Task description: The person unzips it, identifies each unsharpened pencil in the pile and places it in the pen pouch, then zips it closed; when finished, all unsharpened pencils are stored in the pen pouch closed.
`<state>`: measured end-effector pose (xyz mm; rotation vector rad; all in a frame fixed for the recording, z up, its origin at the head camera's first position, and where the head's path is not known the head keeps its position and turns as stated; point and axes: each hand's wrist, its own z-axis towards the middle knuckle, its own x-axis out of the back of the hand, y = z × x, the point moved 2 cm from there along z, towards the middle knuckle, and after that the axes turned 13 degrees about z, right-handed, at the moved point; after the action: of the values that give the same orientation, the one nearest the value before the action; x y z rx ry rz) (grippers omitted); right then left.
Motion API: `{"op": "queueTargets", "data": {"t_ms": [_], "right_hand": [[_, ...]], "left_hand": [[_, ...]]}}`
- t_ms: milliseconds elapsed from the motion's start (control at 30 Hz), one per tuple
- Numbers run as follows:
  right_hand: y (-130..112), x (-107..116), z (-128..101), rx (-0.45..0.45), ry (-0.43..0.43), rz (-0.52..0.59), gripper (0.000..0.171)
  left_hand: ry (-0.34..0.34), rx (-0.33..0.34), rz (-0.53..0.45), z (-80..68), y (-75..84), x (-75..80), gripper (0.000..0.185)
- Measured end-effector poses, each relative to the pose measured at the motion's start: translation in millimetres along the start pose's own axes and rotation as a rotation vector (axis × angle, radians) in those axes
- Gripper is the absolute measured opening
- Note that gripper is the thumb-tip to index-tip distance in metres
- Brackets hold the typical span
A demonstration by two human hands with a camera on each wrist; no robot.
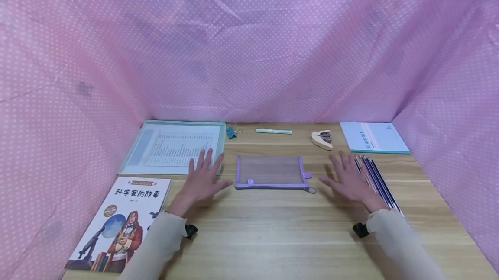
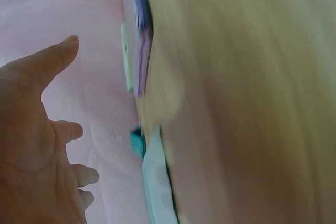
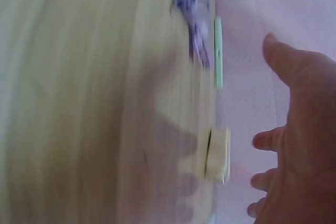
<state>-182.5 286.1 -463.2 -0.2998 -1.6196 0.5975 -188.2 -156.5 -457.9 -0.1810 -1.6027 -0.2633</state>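
Both hands are spread over the table with nothing in them. My left hand (image 1: 202, 182) overlaps the lower right corner of a clear document folder (image 1: 183, 169) holding a printed sheet. My right hand (image 1: 348, 180) hovers beside a row of dark pencils (image 1: 380, 180), partly covering them in the head view. Between the hands lies a purple-edged mesh zipper pouch (image 1: 269, 172), lying flat, its zipper ring toward the right hand. In the left wrist view the thumb and fingertips (image 2: 89, 176) extend freely; the right wrist view shows the right fingers (image 3: 269, 140) likewise apart.
Along the back are a teal binder clip (image 1: 231, 133), a light green pen (image 1: 273, 131), a cream stapler (image 1: 322, 140) and a blue notebook (image 1: 372, 137). An illustrated book (image 1: 132, 202) lies front left. Pink dotted cloth (image 1: 249, 55) walls off the back and sides.
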Motion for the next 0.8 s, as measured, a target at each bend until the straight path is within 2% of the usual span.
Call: {"op": "queueTargets", "data": {"t_ms": [200, 333, 500, 633, 800], "right_hand": [[-20, -26, 2, 0.025, -0.05, 0.078, 0.077], [-29, -39, 5, 0.021, -0.068, 0.099, 0.072], [-36, -47, 6, 0.019, -0.059, 0.118, 0.064], [-42, -49, 7, 0.022, -0.075, 0.187, 0.059], [-47, -48, 9, 0.032, -0.062, 0.268, 0.056]], "left_hand": [[-0.072, -0.073, -0.064, 3.3, 28.3, -8.4, 0.088], [-0.115, -0.103, -0.122, 5.9, 41.2, -12.2, 0.084], [-0.136, -0.115, -0.124, 7.7, 47.5, -17.2, 0.069], [-0.132, -0.119, -0.1, 9.7, 49.0, -19.3, 0.058], [-0.125, -0.112, -0.071, 14.4, 51.1, -20.5, 0.054]]}}
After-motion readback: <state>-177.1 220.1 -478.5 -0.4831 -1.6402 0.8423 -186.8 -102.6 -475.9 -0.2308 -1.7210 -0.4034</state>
